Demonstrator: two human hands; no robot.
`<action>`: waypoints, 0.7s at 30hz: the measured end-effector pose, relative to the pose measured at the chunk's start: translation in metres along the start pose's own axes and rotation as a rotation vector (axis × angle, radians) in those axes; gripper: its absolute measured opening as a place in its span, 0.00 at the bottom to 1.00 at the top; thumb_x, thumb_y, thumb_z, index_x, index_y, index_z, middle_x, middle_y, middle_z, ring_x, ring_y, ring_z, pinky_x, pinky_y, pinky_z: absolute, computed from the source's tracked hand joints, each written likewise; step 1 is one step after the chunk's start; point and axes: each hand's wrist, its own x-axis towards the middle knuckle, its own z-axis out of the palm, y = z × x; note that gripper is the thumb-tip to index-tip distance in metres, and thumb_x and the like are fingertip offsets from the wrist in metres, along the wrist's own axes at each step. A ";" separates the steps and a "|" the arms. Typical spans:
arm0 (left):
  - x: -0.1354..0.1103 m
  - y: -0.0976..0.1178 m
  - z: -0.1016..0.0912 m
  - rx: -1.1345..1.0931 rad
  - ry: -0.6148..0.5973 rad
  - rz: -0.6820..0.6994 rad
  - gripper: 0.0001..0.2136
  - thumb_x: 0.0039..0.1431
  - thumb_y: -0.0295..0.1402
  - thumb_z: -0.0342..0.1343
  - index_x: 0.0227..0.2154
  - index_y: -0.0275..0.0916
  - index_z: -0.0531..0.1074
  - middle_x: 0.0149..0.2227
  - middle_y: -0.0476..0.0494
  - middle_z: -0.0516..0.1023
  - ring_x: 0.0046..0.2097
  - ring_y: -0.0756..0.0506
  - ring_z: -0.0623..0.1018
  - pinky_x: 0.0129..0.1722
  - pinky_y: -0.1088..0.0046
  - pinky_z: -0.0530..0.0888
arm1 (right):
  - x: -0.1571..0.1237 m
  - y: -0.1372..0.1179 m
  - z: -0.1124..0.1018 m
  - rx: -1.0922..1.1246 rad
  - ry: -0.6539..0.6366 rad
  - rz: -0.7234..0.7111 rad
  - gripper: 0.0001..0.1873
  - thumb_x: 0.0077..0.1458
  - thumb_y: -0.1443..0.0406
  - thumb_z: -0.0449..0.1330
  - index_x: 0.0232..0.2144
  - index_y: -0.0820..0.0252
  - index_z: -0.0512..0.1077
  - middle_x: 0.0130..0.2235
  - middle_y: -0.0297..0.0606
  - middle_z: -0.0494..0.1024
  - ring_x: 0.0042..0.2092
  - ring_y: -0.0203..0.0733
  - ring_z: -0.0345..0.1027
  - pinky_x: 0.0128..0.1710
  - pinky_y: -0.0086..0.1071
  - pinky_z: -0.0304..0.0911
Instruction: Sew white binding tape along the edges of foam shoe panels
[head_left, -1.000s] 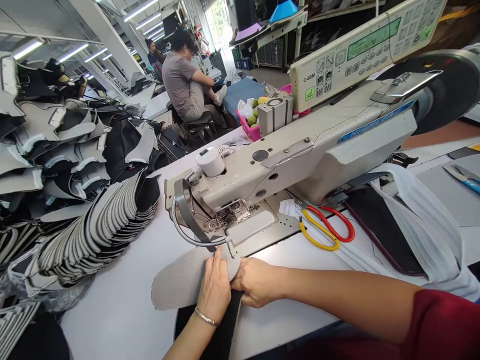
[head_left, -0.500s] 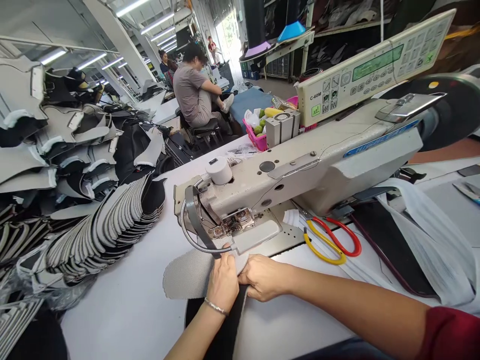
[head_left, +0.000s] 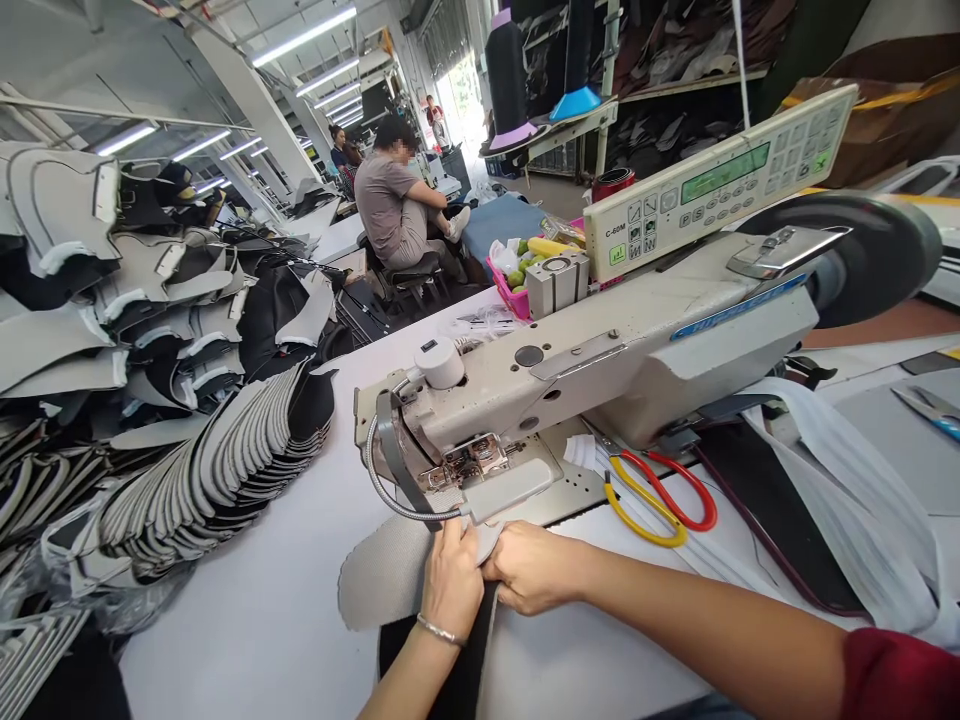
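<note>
A grey mesh fabric piece (head_left: pixel 382 575) with a rounded end lies under the head of a sewing machine (head_left: pixel 517 375), joined or overlapping with a black panel (head_left: pixel 474 655); which of the two, I cannot tell. My left hand (head_left: pixel 454 580) wears a silver bracelet and grips the fabric just in front of the presser area, fingers pointing at the needle. Close beside it, my right hand (head_left: pixel 534 568) is closed in a fist on the fabric's edge. The needle is hidden by the machine's head and guard.
Scissors (head_left: pixel 679 500) with red and yellow handles lie right of the machine, near white zipper tape (head_left: pixel 847 470). A curved stack of grey pieces (head_left: pixel 217 465) stands left. Behind the machine are a pink basket (head_left: pixel 514 295) and a seated person (head_left: pixel 394 195).
The camera view has shifted slightly, so the machine sits a little differently in frame. Both hands stay on the fabric. The machine's handwheel now looks blurred, as if turning.
</note>
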 end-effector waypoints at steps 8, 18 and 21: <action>0.017 -0.015 -0.001 -0.125 0.006 -0.009 0.14 0.51 0.24 0.44 0.36 0.39 0.72 0.39 0.40 0.74 0.41 0.43 0.72 0.40 0.67 0.71 | 0.003 0.012 0.005 0.085 0.089 -0.101 0.11 0.44 0.71 0.53 0.33 0.63 0.71 0.36 0.38 0.74 0.41 0.39 0.64 0.42 0.29 0.58; 0.019 -0.042 0.001 -0.569 0.035 0.033 0.12 0.54 0.33 0.45 0.26 0.39 0.74 0.26 0.46 0.75 0.32 0.48 0.74 0.34 0.73 0.73 | 0.000 0.012 -0.001 0.106 0.003 -0.149 0.08 0.51 0.69 0.54 0.35 0.62 0.71 0.43 0.39 0.72 0.49 0.39 0.60 0.47 0.29 0.55; 0.014 -0.034 0.002 -0.406 0.098 0.132 0.14 0.53 0.27 0.43 0.26 0.42 0.75 0.27 0.45 0.75 0.33 0.47 0.75 0.35 0.71 0.72 | -0.001 0.010 -0.005 0.096 -0.015 -0.073 0.06 0.52 0.69 0.54 0.32 0.60 0.70 0.41 0.34 0.73 0.41 0.37 0.65 0.39 0.28 0.59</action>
